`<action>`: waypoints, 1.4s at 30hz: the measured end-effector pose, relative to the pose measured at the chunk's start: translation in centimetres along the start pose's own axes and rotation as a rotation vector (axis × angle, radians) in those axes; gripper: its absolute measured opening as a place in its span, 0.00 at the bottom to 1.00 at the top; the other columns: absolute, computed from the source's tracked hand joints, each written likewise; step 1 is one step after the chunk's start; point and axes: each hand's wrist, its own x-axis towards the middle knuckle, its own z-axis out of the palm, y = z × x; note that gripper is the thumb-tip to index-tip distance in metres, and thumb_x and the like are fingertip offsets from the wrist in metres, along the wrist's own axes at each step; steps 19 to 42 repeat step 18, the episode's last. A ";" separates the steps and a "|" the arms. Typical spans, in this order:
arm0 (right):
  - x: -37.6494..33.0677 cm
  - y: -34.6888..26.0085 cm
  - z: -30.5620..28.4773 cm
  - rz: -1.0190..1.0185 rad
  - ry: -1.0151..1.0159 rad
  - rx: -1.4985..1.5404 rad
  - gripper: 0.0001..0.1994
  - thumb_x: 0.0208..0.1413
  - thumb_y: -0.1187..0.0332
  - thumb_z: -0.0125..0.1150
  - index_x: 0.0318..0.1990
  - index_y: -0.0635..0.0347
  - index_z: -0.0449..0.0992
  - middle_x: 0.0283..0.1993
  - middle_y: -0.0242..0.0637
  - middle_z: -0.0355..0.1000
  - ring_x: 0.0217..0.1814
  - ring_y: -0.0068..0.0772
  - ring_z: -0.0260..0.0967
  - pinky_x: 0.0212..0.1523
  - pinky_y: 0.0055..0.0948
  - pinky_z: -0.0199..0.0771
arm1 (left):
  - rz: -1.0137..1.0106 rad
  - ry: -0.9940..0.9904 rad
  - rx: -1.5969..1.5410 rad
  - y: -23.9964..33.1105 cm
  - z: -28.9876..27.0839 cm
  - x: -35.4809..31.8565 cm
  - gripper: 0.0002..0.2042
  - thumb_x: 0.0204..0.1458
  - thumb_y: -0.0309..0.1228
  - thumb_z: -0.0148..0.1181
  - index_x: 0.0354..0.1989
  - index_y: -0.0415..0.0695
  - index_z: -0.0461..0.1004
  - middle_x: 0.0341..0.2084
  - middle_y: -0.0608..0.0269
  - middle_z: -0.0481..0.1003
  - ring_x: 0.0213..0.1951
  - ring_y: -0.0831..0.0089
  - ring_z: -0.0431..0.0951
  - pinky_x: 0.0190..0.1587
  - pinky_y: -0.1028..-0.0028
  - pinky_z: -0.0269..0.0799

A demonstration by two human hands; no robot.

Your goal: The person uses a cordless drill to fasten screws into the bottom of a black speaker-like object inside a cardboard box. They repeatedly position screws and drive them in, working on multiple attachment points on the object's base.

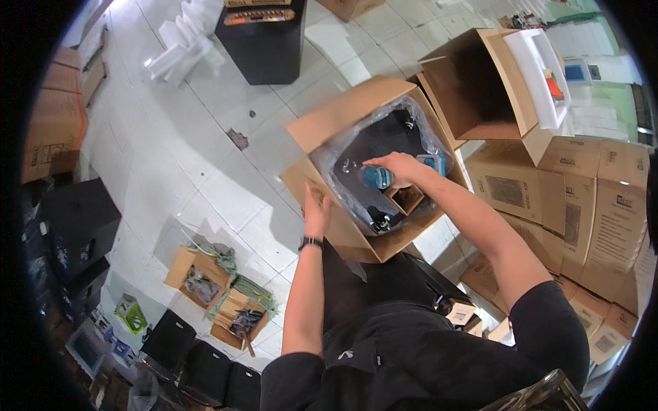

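An open cardboard carton (363, 248) stands in front of me, its flaps spread outward. Inside it lies a black case-like object (384, 140) with shiny fittings near its corners, wrapped in clear plastic (329, 154). My left hand (317, 214) grips the carton's near-left flap (346, 236). Over the black object, my right hand (403, 168) is closed around a teal hand-held tool (378, 177); its exact kind is partly hidden by the fingers. Just below the right hand, a small brown cardboard piece (407, 198) with an opening rests on the black object.
A second open carton (473, 89) with white foam (545, 82) stands at the far right. Stacked sealed cartons (582, 205) line the right side. A tall black cabinet (264, 48) is at the back. Small open boxes of parts (236, 318) sit on the tiled floor, left.
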 end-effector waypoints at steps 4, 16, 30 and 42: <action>0.3 0.1 -0.6 -0.263 -0.010 -0.415 0.34 0.58 0.70 0.59 0.71 0.20 0.72 0.42 0.37 0.83 0.45 0.48 0.83 0.45 0.45 0.82 | 0.029 -0.004 0.092 -5.1 -7.9 -10.3 0.25 0.69 0.41 0.57 0.70 0.41 0.69 0.58 0.41 0.78 0.57 0.54 0.82 0.59 0.60 0.78; -0.2 -3.1 -5.3 -0.566 0.065 -0.702 0.35 0.53 0.67 0.65 0.69 0.14 0.73 0.39 0.33 0.84 0.45 0.40 0.83 0.46 0.44 0.80 | -0.587 -0.111 0.480 -26.6 -22.1 -29.9 0.27 0.56 0.46 0.62 0.58 0.40 0.79 0.53 0.40 0.81 0.59 0.48 0.80 0.63 0.57 0.73; -4.4 -2.6 -5.9 -0.452 0.041 -0.654 0.40 0.50 0.66 0.70 0.72 0.16 0.70 0.39 0.33 0.84 0.47 0.38 0.83 0.54 0.47 0.77 | -0.574 -0.146 0.540 -23.7 -20.6 -25.5 0.27 0.56 0.46 0.62 0.59 0.41 0.79 0.55 0.40 0.80 0.60 0.50 0.79 0.65 0.58 0.72; -4.4 -2.6 -5.9 -0.452 0.041 -0.654 0.40 0.50 0.66 0.70 0.72 0.16 0.70 0.39 0.33 0.84 0.47 0.38 0.83 0.54 0.47 0.77 | -0.574 -0.146 0.540 -23.7 -20.6 -25.5 0.27 0.56 0.46 0.62 0.59 0.41 0.79 0.55 0.40 0.80 0.60 0.50 0.79 0.65 0.58 0.72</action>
